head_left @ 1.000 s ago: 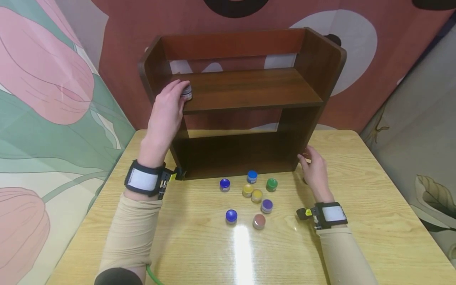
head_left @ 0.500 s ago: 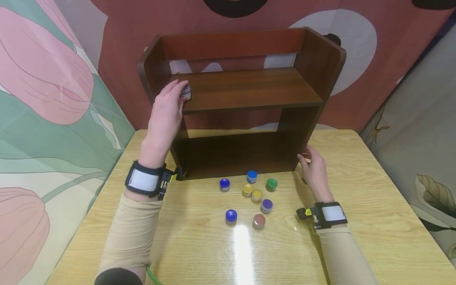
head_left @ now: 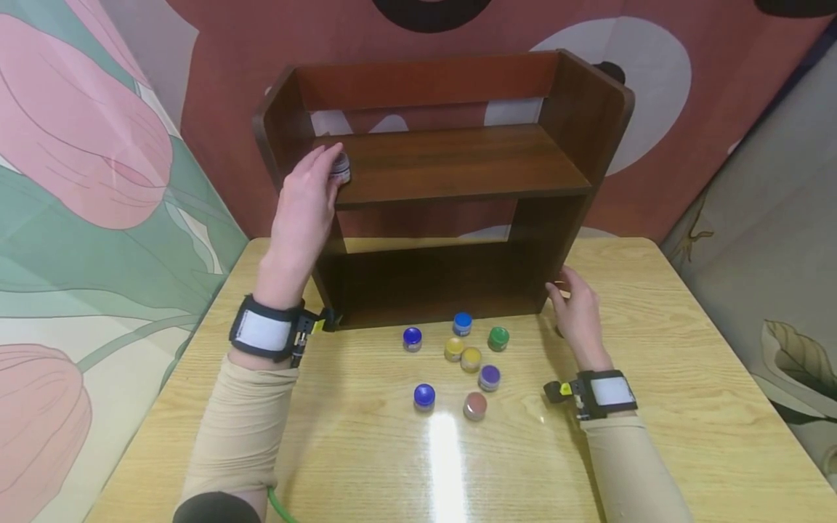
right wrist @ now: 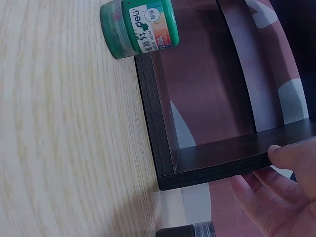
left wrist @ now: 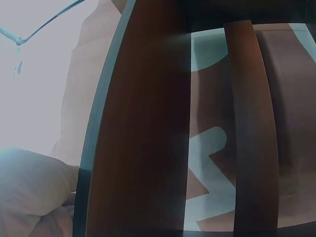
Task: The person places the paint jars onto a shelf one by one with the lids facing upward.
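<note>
At the left end of the upper shelf, my left hand (head_left: pixel 306 200) holds a small paint jar (head_left: pixel 343 171) with a pale label; the fingers hide most of it. The brown wooden shelf unit (head_left: pixel 458 163) stands upright on the table. Low on its right side panel, my right hand (head_left: pixel 577 312) grips the edge, the thumb (right wrist: pixel 279 157) on one face and the other fingers on the outer side. In the left wrist view only part of the left hand (left wrist: pixel 34 192) shows beside the shelf board, and the jar is out of sight.
Several paint jars sit before the unit: blue (head_left: pixel 463 324), green (head_left: pixel 499 338), two yellow (head_left: pixel 454 349), violet (head_left: pixel 489 378), pinkish brown (head_left: pixel 475 406) and two dark blue (head_left: pixel 424 396). A dark jar (right wrist: pixel 182 231) stands outside the right panel. A patterned cloth (head_left: pixel 222 131) hangs behind.
The left fingertips have drawn back slightly, showing a bit more of the jar. The right hand, the shelf unit and the jars on the table have stayed put.
</note>
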The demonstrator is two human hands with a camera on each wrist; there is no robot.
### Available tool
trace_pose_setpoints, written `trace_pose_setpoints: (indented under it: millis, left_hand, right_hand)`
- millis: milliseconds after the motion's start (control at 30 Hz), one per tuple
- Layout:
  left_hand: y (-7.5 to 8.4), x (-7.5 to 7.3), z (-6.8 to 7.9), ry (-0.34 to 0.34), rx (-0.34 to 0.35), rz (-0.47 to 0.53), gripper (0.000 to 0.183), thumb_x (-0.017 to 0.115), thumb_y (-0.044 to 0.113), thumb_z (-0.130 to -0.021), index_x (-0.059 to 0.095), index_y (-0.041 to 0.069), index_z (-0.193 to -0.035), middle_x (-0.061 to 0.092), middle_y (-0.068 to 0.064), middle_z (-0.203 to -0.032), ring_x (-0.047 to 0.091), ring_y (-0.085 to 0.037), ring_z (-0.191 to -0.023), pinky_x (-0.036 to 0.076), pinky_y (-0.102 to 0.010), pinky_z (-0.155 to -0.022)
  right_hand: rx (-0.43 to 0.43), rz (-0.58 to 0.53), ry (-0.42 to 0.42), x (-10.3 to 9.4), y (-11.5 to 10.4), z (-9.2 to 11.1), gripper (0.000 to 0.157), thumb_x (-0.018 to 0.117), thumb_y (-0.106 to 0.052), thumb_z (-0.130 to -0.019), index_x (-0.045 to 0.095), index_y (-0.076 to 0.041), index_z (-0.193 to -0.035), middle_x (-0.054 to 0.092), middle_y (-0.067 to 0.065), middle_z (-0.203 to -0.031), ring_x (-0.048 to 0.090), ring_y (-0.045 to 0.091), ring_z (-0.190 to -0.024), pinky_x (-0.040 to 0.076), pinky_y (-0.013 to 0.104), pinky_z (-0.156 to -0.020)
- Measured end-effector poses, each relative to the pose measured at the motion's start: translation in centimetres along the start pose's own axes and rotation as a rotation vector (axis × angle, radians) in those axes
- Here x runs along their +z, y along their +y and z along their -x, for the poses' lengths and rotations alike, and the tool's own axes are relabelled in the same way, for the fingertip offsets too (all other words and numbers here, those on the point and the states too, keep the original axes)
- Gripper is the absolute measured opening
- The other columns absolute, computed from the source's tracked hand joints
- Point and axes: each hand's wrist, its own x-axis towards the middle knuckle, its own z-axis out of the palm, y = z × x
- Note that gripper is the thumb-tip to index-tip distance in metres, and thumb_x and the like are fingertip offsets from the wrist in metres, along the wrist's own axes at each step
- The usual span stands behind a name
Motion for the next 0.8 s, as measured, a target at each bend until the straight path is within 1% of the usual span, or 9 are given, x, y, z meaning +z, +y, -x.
trace_pose_setpoints:
  millis: [167, 233, 300, 367, 500, 667, 767, 800]
  left_hand:
    - [0.0, -0.1, 0.0, 0.006, -0.004, -0.002, 0.054, 0.058, 0.013, -0.095, 0.044, 0.009, -0.147, 0.046, -0.017, -0.150, 0.045, -0.030, -0.138, 0.037, -0.042, -0.112]
    - [0.0, 0.0, 0.1, 0.017, 0.011, -0.024, 0.054, 0.059, 0.013, -0.095, 0.044, 0.008, -0.147, 0.044, -0.018, -0.152, 0.044, -0.031, -0.138, 0.037, -0.042, -0.111]
    - [-0.1, 0.1, 0.2, 0.042, 0.042, -0.051, 0.054, 0.059, 0.013, -0.095, 0.044, 0.006, -0.146, 0.043, -0.020, -0.152, 0.045, -0.033, -0.138, 0.038, -0.043, -0.111]
    - [-0.1, 0.1, 0.4, 0.077, 0.078, -0.075, 0.054, 0.060, 0.013, -0.094, 0.045, 0.005, -0.145, 0.043, -0.021, -0.151, 0.046, -0.033, -0.137, 0.038, -0.042, -0.110]
    - [0.1, 0.2, 0.7, 0.176, 0.142, -0.092, 0.049, 0.061, 0.014, -0.094, 0.050, 0.003, -0.141, 0.049, -0.020, -0.146, 0.049, -0.032, -0.134, 0.039, -0.039, -0.111]
    - [0.8, -0.2, 1.0, 0.302, 0.215, -0.068, 0.038, 0.058, 0.016, -0.096, 0.059, 0.001, -0.131, 0.059, -0.019, -0.135, 0.056, -0.030, -0.125, 0.042, -0.036, -0.109]
    - [1.3, -0.2, 1.4, 0.354, 0.265, -0.042, 0.033, 0.057, 0.016, -0.096, 0.063, 0.002, -0.125, 0.064, -0.018, -0.125, 0.060, -0.031, -0.117, 0.046, -0.036, -0.106]
    - [1.5, -0.2, 1.5, 0.369, 0.293, -0.038, 0.032, 0.056, 0.015, -0.096, 0.064, 0.001, -0.124, 0.065, -0.019, -0.122, 0.061, -0.031, -0.114, 0.047, -0.036, -0.104]
  right_hand:
    - [0.006, -0.002, -0.005, 0.0, -0.1, -0.1, 0.034, 0.056, -0.007, -0.097, 0.056, 0.002, -0.130, 0.064, 0.028, -0.121, 0.063, 0.044, -0.107, 0.055, 0.055, -0.086]
    - [0.006, -0.003, -0.004, 0.0, -0.1, -0.1, 0.034, 0.056, -0.007, -0.097, 0.056, 0.002, -0.129, 0.064, 0.027, -0.121, 0.063, 0.044, -0.107, 0.055, 0.055, -0.086]
    - [0.005, -0.001, -0.004, 0.0, -0.1, -0.1, 0.034, 0.056, -0.007, -0.097, 0.057, 0.002, -0.129, 0.064, 0.027, -0.120, 0.063, 0.044, -0.107, 0.055, 0.055, -0.085]
    - [0.004, 0.003, -0.002, 0.0, -0.1, 0.0, 0.034, 0.056, -0.007, -0.097, 0.057, 0.001, -0.129, 0.064, 0.027, -0.120, 0.063, 0.043, -0.107, 0.055, 0.055, -0.085]
    - [0.003, 0.001, -0.002, 0.1, -0.1, 0.0, 0.034, 0.056, -0.007, -0.097, 0.057, 0.001, -0.129, 0.065, 0.027, -0.120, 0.064, 0.043, -0.107, 0.055, 0.055, -0.085]
    - [0.005, -0.005, -0.002, 0.0, -0.2, 0.0, 0.033, 0.056, -0.008, -0.097, 0.057, 0.002, -0.128, 0.064, 0.027, -0.120, 0.063, 0.044, -0.107, 0.055, 0.055, -0.085]
    - [0.000, -0.008, 0.001, -0.1, -0.2, 0.0, 0.033, 0.056, -0.007, -0.097, 0.057, 0.003, -0.128, 0.064, 0.028, -0.119, 0.064, 0.044, -0.106, 0.056, 0.055, -0.085]
    - [-0.003, -0.008, 0.002, -0.1, -0.2, -0.1, 0.033, 0.056, -0.007, -0.096, 0.057, 0.003, -0.128, 0.065, 0.028, -0.119, 0.064, 0.044, -0.106, 0.056, 0.055, -0.084]
